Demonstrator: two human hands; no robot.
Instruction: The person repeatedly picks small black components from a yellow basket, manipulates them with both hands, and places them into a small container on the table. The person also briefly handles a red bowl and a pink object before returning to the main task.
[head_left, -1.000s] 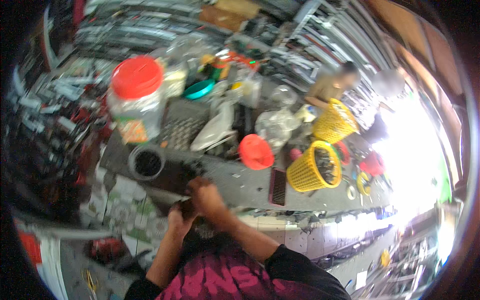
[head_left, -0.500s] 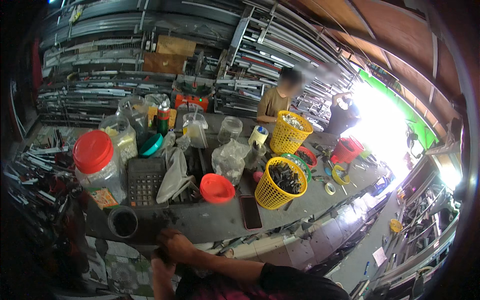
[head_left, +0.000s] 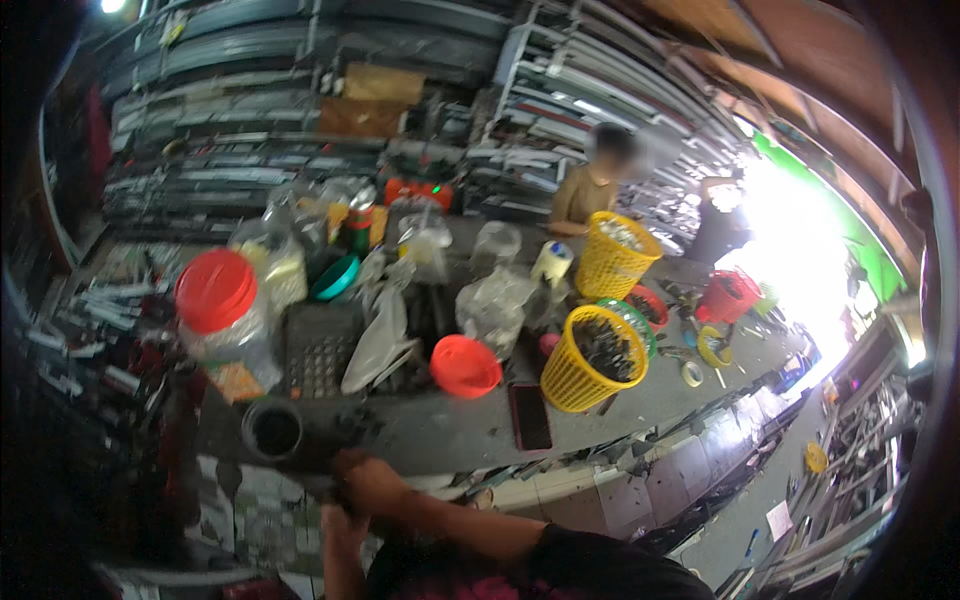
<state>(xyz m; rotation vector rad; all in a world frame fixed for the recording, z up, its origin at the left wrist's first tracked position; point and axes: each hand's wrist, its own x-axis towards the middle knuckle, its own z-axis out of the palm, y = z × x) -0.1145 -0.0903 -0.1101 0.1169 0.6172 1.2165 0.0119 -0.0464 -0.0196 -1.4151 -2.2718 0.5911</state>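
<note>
A: Where does the view sit?

B: On the person's head, above the near edge of the grey workbench (head_left: pixel 450 430), looking forward and down across it.

A: How near?

B: The hands (head_left: pixel 355 490) come up from the bottom edge, close under the lens; the wall racks (head_left: pixel 300 130) lie far off.

A: Any second view?

B: None; the fisheye bends the rim, with the bright doorway (head_left: pixel 800 230) at far right.

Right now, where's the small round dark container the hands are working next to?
In the head view, the dark round container stands at the counter's near-left edge, just left of the hands, below the red-lidded jar and the calculator.
</note>
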